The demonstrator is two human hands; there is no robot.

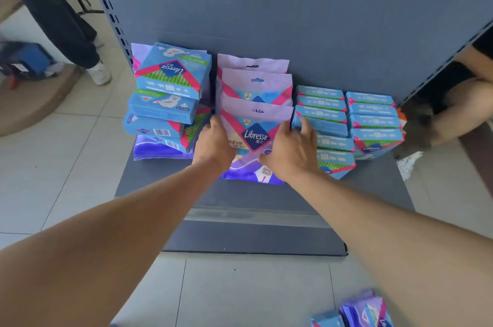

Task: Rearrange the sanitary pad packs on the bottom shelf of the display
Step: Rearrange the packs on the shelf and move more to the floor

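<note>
Loose purple and blue plastic packs (357, 310) lie on the pale tiled floor (80, 156) at the lower right, off the display, probably waiting to be shelved. Beyond them two bare forearms reach across the dark grey bottom shelf (165, 182) to the middle row of tall lilac hang-hole pad packs (256, 123).

On the row's left edge, the left hand (213, 144) has its fingers curled round the side of the front pack. Opposite it, the right hand (290, 152) has fingers spread, thumb on the pack's right edge and fingertips reaching to the neighbouring blue packs. Holding from both sides looks meant to square the soft row or slide it as one block.

These lilac packs stand upright, overlapping front to back. Their long axis is vertical, hang-hole ends up, printed faces toward the camera, and the rearmost leans on the grey back panel (320, 19).

To the left, an untidy tilted stack of blue boxed pad packs (168, 97) sits on a purple pack, logos askew; it likely needs straightening next. To the right, two neater columns of blue flat packs (349, 118) lie with long axes running left to right.

Farther off, another person's dark-trousered leg (58, 11) stands at upper left, and a bare knee (464, 105) shows at the right edge.
</note>
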